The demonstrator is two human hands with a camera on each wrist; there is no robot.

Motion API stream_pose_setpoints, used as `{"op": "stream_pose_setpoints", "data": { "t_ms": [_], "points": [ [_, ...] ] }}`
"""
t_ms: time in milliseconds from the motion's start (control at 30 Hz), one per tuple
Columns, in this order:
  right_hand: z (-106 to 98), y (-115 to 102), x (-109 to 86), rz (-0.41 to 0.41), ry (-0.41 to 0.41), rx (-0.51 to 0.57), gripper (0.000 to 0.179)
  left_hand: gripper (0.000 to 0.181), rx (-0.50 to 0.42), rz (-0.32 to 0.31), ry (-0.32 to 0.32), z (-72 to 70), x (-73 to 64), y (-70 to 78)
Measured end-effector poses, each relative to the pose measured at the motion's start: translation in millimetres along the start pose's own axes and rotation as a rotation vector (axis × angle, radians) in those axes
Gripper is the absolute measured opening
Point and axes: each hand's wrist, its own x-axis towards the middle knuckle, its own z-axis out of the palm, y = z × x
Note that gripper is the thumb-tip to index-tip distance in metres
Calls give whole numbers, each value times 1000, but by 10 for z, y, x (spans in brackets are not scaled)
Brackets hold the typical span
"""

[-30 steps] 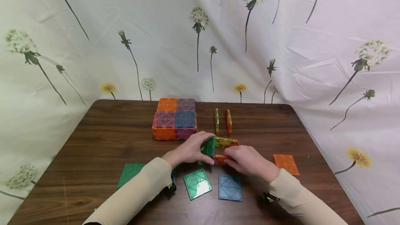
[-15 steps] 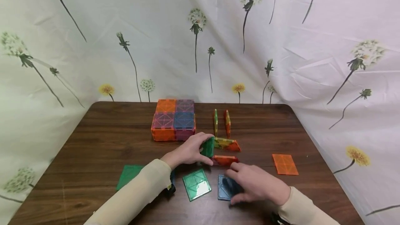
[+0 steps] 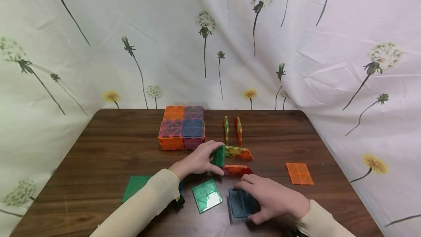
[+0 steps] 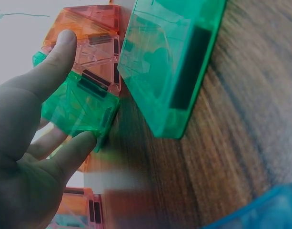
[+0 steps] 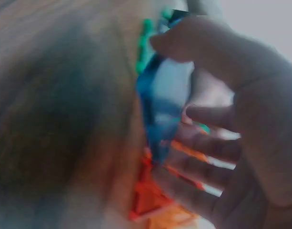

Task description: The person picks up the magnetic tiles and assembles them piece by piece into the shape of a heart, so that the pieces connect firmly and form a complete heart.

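Note:
My left hand [image 3: 199,159] holds an upright green magnetic tile [image 3: 217,156] between thumb and fingers. That tile meets the end of two standing walls, a yellow-and-orange one [image 3: 238,152] and a red-orange one [image 3: 237,170]. In the left wrist view my fingertips touch the green tile [image 4: 79,105]. Nearer to me, my right hand [image 3: 274,198] grips a blue square magnetic tile [image 3: 239,204] by opposite edges, partly covering it. The right wrist view, blurred, has the blue tile [image 5: 162,102] between thumb and fingers, tilted off the tabletop. A loose green tile [image 3: 207,196] lies flat between the hands.
A low block of orange, purple and blue tiles [image 3: 182,134] stands behind my left hand. Two thin upright tile walls [image 3: 226,131] are beside it. An orange tile [image 3: 299,173] lies flat at the right; a green tile [image 3: 135,186] lies partly under my left forearm.
My right hand let go of the red-orange wall, moved toward me and took hold of the blue tile, which has lifted a little. My left hand stays on the upright green tile.

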Motion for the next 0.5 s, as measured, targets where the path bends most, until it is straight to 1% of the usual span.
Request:
{"op": "stream_pose_setpoints", "data": {
  "t_ms": [67, 100, 133, 233, 300, 400, 467, 500],
  "points": [
    [-72, 17, -65, -28, 73, 84, 83, 93, 7, 5, 1, 0, -8, -9],
    [-110, 34, -98, -37, 117, 110, 86, 93, 6, 7, 0, -1, -14, -13],
    [-146, 60, -125, -44, 161, 126, 88, 93, 8, 8, 0, 1, -19, -17],
    [-253, 167, -187, -30, 281, 169, 94, 93, 1, 7, -3, 6, -34, -25],
    [-310, 266, -210, -18, 353, 177, 94, 93, -1, 9, -1, 9, -36, -30],
    [-355, 432, -210, 26, 415, 169, 88, 92, -3, 15, 3, 10, -31, -33],
    [-353, 544, -195, 65, 419, 150, 84, 92, -8, 13, 5, 6, -29, -29],
    [-343, 597, -183, 90, 406, 150, 82, 92, -9, 11, 4, 4, -29, -27]
  ]
}}
